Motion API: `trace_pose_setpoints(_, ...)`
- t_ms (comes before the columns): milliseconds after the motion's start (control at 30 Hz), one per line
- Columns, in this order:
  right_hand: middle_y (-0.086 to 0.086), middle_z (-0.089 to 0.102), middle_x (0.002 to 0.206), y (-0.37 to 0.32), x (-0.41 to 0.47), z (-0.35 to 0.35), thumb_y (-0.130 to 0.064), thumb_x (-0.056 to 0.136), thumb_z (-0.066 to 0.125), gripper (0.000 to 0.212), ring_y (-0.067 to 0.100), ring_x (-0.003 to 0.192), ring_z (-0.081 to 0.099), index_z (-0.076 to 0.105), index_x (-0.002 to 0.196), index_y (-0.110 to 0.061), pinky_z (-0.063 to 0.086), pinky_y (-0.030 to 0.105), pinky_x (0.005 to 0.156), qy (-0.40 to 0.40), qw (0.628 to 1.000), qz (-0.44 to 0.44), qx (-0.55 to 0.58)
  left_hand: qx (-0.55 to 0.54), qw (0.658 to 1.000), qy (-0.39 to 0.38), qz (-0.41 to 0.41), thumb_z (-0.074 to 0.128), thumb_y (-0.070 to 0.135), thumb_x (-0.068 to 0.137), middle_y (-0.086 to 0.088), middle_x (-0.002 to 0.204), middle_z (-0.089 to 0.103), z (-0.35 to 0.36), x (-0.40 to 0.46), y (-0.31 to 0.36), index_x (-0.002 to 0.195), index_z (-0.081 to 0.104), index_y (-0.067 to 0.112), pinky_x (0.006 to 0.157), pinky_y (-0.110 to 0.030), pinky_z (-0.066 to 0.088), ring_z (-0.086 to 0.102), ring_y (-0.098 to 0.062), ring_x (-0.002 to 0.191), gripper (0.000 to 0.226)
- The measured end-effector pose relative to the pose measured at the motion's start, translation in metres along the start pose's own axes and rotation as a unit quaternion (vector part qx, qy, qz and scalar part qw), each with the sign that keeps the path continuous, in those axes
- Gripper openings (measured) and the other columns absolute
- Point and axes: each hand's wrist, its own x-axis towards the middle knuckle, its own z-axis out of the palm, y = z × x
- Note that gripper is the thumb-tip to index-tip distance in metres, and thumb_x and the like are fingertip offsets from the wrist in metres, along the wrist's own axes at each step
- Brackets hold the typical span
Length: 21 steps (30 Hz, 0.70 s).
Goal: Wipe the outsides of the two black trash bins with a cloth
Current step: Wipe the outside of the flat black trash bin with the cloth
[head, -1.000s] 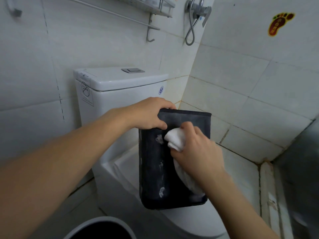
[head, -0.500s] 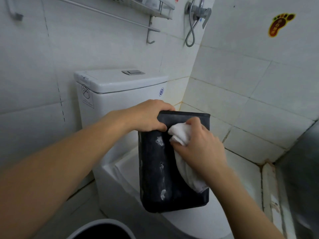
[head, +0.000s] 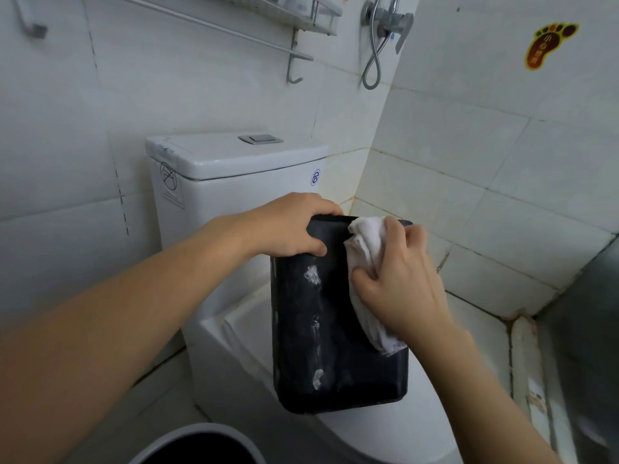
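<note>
Black trash bin point(head: 331, 329), rectangular and held upright with a slight tilt, hangs in the air above the closed lid of the white toilet point(head: 385, 426), its base just over the lid's near part; whether the base touches the lid cannot be told. White smears and streaks run down the bin's facing side, the heaviest patches near its upper left and lower middle.

The left hand point(head: 294, 226) grips the bin's top rim at the left corner, fingers curled over the edge and the thumb pressed on the outer face. The right hand point(head: 398, 279) clutches a white cloth point(head: 365, 249), fingers bunched round it, and presses it against the upper right part of the bin's outer face, right by the rim. The cloth's top sticks up to the rim and its loose end hangs down below the hand along the bin's right side.

Behind the bin stands the toilet's cistern point(head: 234, 182) with a silver flush button point(head: 260, 139) on top. At the bottom edge of the view, left of the toilet, the round pale rim of a second bin point(head: 187, 440) with a dark inside shows in part. On the tiled wall above hang a metal towel rail point(head: 217, 28), a shelf rack point(head: 301, 11) and a shower valve point(head: 388, 21) with its looped hose. A foot-shaped sticker point(head: 549, 43) sits on the right wall.
</note>
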Motion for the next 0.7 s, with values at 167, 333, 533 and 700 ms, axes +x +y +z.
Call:
trace_pose_setpoints(167, -0.001, 0.055, 0.124, 0.011, -0.009, 0.004, -0.046, 0.081, 0.069, 0.067, 0.027, 0.102, 0.056, 0.042, 0.137, -0.020, 0.031, 0.028, 0.068, 0.043, 0.998, 0.007, 0.044, 0.000, 1.000, -0.002, 0.001, 0.078, 0.019, 0.081, 0.003, 0.122, 0.057, -0.001, -0.001, 0.001, 0.135, 0.057, 0.025, 0.095, -0.030, 0.044, 0.053, -0.016, 0.111, 0.059)
trace_pose_setpoints(333, 0.008, 0.051, 0.108, 0.004, -0.018, 0.009, -0.077, 0.066, 0.055, 0.094, 0.031, 0.093, 0.052, 0.030, 0.143, -0.029, 0.049, 0.038, 0.065, 0.012, 0.998, 0.023, -0.061, -0.006, 1.000, -0.002, -0.001, 0.078, 0.018, 0.081, 0.006, 0.123, 0.055, -0.001, -0.001, 0.001, 0.137, 0.056, 0.026, 0.093, -0.026, 0.043, 0.052, -0.013, 0.109, 0.060)
trace_pose_setpoints(533, -0.002, 0.040, 0.090, 0.003, -0.013, 0.014, -0.048, 0.077, 0.062, 0.063, 0.022, 0.063, 0.037, 0.039, 0.133, -0.031, 0.020, 0.025, 0.047, 0.043, 0.998, 0.024, -0.028, -0.002, 1.000, -0.005, 0.001, 0.078, 0.018, 0.080, 0.009, 0.117, 0.054, -0.001, 0.001, 0.000, 0.136, 0.057, 0.026, 0.094, -0.026, 0.043, 0.052, -0.013, 0.110, 0.060)
trace_pose_setpoints(700, -0.003, 0.043, 0.094, 0.002, -0.015, 0.006, -0.044, 0.076, 0.062, 0.064, 0.024, 0.066, 0.043, 0.036, 0.133, -0.034, 0.032, 0.030, 0.055, 0.002, 0.999, 0.032, -0.013, -0.004, 1.000, 0.001, 0.001, 0.080, 0.019, 0.079, 0.006, 0.118, 0.058, 0.001, 0.003, -0.001, 0.131, 0.060, 0.026, 0.092, -0.027, 0.044, 0.053, -0.013, 0.107, 0.057)
